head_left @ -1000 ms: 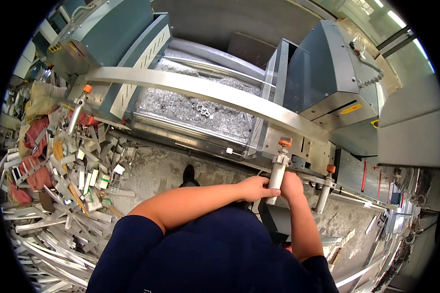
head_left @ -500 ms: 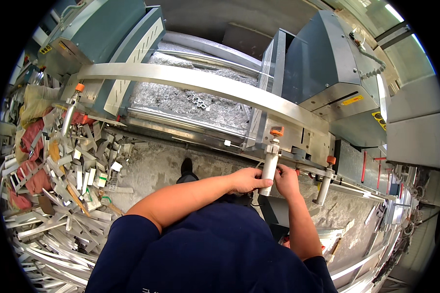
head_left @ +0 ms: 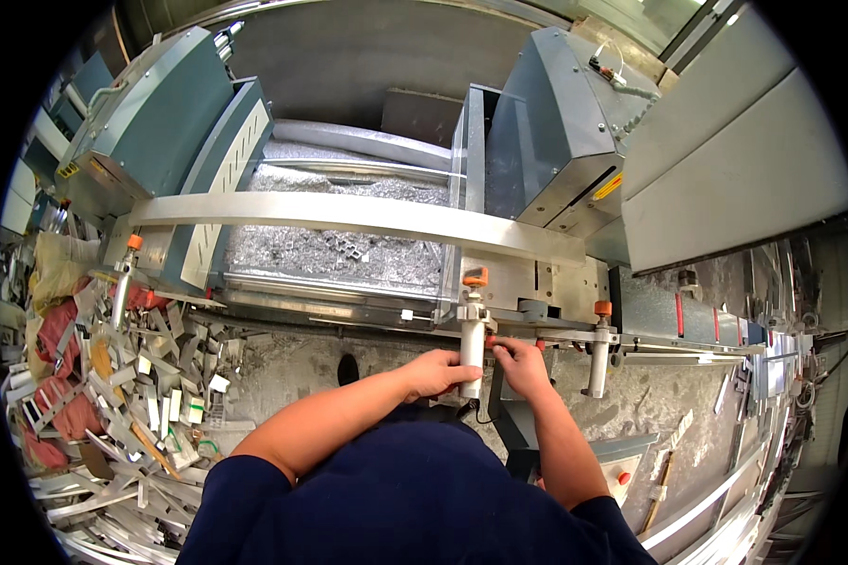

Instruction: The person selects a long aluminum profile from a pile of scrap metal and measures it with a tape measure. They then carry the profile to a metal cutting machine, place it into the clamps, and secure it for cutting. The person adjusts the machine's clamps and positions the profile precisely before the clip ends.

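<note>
My left hand [head_left: 435, 375] is closed around the lower part of an upright white clamp cylinder [head_left: 472, 344], its thumb lying across the front. An orange cap [head_left: 475, 277] tops that cylinder. Just to its right, my right hand [head_left: 525, 368] pinches at a small red part [head_left: 491, 344] by the machine's front edge; the fingers partly hide it. A long silver aluminium bar [head_left: 349, 213] lies across the machine above both hands. Further right stands a second clamp cylinder [head_left: 598, 363], and a third [head_left: 122, 292] is at the far left.
Two grey-green machine heads [head_left: 174, 122], [head_left: 551, 132] flank a bed covered in metal shavings [head_left: 349, 240]. Metal offcuts [head_left: 165, 377] pile up on the left floor. A pale panel [head_left: 735, 160] juts in at upper right. A stand with a red button [head_left: 624, 478] is beside my right forearm.
The view has shifted, so the machine sits further left and the pale panel looms larger. My left hand stays on the cylinder. My right hand's fingertips now show at the red part, slightly apart from the cylinder.
</note>
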A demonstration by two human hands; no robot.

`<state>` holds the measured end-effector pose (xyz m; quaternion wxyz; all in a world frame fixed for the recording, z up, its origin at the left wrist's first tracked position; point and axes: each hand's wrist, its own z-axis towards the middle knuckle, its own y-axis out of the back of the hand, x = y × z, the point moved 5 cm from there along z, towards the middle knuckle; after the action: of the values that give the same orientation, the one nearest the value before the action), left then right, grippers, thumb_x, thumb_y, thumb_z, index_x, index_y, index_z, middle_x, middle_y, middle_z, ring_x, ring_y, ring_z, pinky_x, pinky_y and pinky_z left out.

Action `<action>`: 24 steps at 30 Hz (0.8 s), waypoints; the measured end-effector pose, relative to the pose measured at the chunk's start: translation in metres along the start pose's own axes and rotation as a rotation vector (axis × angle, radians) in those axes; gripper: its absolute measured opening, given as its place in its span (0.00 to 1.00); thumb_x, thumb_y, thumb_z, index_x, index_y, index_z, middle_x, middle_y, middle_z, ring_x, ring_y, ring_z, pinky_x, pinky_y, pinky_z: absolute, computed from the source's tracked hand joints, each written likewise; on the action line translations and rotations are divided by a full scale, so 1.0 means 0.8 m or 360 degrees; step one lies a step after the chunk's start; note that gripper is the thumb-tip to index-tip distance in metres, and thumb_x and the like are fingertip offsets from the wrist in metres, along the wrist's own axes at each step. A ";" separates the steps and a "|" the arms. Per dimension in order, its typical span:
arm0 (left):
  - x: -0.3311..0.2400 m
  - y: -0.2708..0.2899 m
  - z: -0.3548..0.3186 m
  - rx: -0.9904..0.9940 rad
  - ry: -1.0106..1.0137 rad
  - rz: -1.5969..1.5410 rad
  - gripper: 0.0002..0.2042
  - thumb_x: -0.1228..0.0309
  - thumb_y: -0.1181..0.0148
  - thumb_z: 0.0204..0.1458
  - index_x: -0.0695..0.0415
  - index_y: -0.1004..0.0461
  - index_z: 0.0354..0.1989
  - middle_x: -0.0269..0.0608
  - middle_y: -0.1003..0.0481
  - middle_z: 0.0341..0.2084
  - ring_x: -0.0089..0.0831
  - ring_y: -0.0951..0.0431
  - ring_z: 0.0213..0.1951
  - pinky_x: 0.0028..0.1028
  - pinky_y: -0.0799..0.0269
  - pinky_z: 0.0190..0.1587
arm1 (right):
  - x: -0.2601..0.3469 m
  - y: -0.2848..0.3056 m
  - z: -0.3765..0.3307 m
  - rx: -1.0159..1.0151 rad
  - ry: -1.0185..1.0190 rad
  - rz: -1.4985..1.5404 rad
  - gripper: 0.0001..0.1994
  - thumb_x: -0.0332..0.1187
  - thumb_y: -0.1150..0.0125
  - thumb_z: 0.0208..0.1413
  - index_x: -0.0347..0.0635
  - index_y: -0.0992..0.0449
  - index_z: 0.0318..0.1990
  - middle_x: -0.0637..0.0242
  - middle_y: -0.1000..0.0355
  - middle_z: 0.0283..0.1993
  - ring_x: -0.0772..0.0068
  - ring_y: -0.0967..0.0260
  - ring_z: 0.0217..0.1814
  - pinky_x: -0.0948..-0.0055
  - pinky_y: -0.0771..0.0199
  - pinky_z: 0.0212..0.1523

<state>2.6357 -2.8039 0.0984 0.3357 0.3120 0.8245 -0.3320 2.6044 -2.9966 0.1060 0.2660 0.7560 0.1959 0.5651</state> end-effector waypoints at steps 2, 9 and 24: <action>-0.004 -0.015 0.010 -0.0021 -0.0059 0.0079 0.19 0.54 0.37 0.56 0.60 0.23 0.43 0.31 0.27 0.26 0.17 0.34 0.25 0.21 0.40 0.26 | -0.012 -0.001 -0.004 -0.0006 -0.0175 0.0191 0.13 0.35 0.42 0.61 0.40 0.21 0.49 0.55 0.21 0.37 0.66 0.23 0.38 0.69 0.26 0.41; -0.033 -0.034 0.006 -0.0167 -0.0124 0.0320 0.20 0.53 0.33 0.52 0.62 0.21 0.37 0.32 0.27 0.23 0.19 0.33 0.23 0.24 0.38 0.25 | -0.004 -0.006 -0.002 -0.0031 0.0039 -0.0154 0.13 0.33 0.38 0.50 0.38 0.20 0.42 0.47 0.23 0.36 0.46 0.24 0.39 0.59 0.24 0.41; -0.031 -0.025 0.003 -0.0005 -0.0066 0.0047 0.19 0.54 0.37 0.57 0.62 0.22 0.38 0.31 0.31 0.18 0.17 0.37 0.18 0.21 0.45 0.19 | -0.009 -0.026 -0.001 0.0082 0.0071 0.0089 0.15 0.32 0.40 0.55 0.40 0.22 0.50 0.50 0.22 0.40 0.52 0.23 0.41 0.62 0.25 0.43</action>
<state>2.6365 -2.8248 0.1225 0.3582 0.3167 0.8131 -0.3320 2.6016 -2.9844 0.0875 0.2261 0.7550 0.1950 0.5838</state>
